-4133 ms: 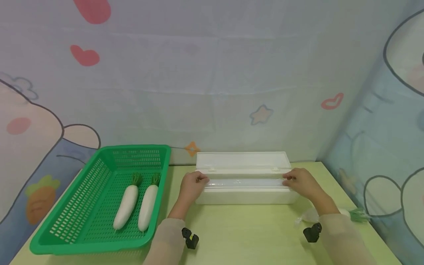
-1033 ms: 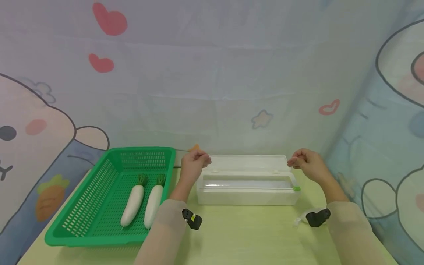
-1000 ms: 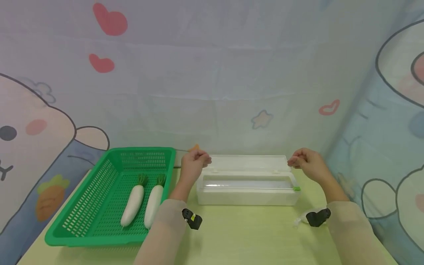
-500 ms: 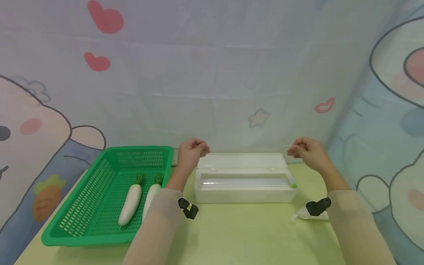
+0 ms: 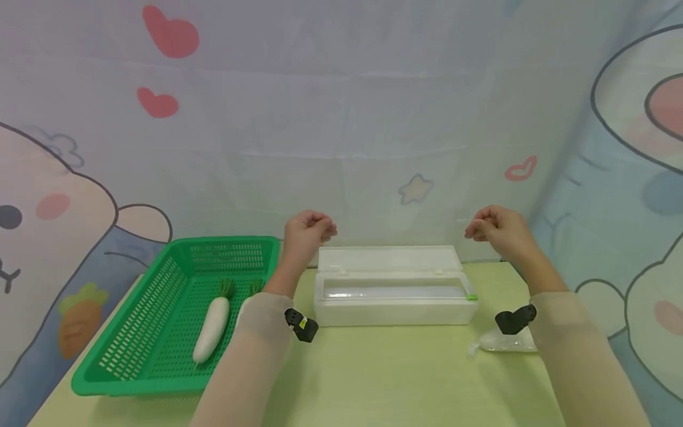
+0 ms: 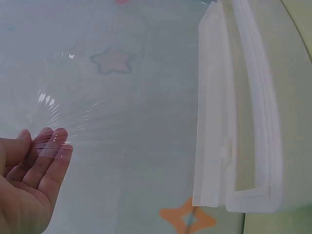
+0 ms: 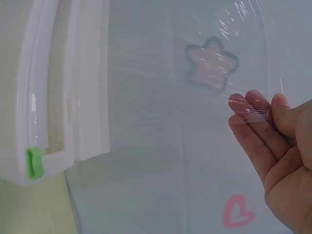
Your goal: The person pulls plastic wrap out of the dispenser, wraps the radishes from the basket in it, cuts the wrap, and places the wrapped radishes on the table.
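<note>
A sheet of clear plastic wrap [image 6: 48, 102] stretches up from a white wrap dispenser box [image 5: 395, 314], whose lid [image 5: 389, 258] stands raised at the back. My left hand [image 5: 305, 237] pinches one corner of the film between thumb and fingers, above the box's left end. Over the right end, my right hand [image 5: 498, 231] pinches the other corner; in the right wrist view creases in the film run to the fingertips [image 7: 239, 100]. The wrap roll [image 5: 395, 292] lies in the box's opening. A green slide cutter [image 7: 34, 163] sits at the right end of its front edge.
On the left a green plastic basket [image 5: 85, 388] holds two white radishes, one [image 5: 211, 330] in full view, the other partly behind my left sleeve. A wrapped white radish [image 5: 504, 341] lies on the table [image 5: 405, 379] by my right forearm. A printed cloth [image 5: 341, 118] hangs behind.
Both hands have risen from the roll inside the box to well above the raised lid, drawing the film upward between them. The green cutter, hidden at first, now shows.
</note>
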A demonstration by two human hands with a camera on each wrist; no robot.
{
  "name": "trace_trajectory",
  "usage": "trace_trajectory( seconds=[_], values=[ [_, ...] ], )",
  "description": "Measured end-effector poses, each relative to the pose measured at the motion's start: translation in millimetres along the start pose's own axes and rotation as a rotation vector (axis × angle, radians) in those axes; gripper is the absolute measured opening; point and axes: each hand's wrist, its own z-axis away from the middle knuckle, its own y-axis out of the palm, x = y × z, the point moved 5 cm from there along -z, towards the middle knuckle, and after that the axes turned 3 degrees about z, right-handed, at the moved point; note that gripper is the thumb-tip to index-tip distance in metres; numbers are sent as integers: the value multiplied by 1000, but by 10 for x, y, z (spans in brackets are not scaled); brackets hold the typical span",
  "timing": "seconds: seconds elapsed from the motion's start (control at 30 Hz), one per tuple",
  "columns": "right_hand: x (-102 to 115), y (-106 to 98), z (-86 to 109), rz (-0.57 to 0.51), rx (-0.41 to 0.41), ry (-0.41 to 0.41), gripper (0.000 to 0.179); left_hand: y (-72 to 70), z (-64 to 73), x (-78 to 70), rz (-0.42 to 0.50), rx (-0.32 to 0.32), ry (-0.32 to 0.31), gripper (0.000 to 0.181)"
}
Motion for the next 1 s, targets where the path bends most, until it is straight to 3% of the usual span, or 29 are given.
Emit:
trace_trajectory(
  seconds=[0.5, 0.77, 1.0],
  values=[
    [263, -185, -69, 66, -50, -50, 22, -100, -54, -291, -8, 15, 73, 14],
    [379, -321, -91, 152, -79, -61, 22, -98, -52, -428, -16, 20, 82, 15],
    [473, -425, -89, 164, -100, -45, 18, -89, -100, -544, -12, 17, 113, 17]
  ],
)
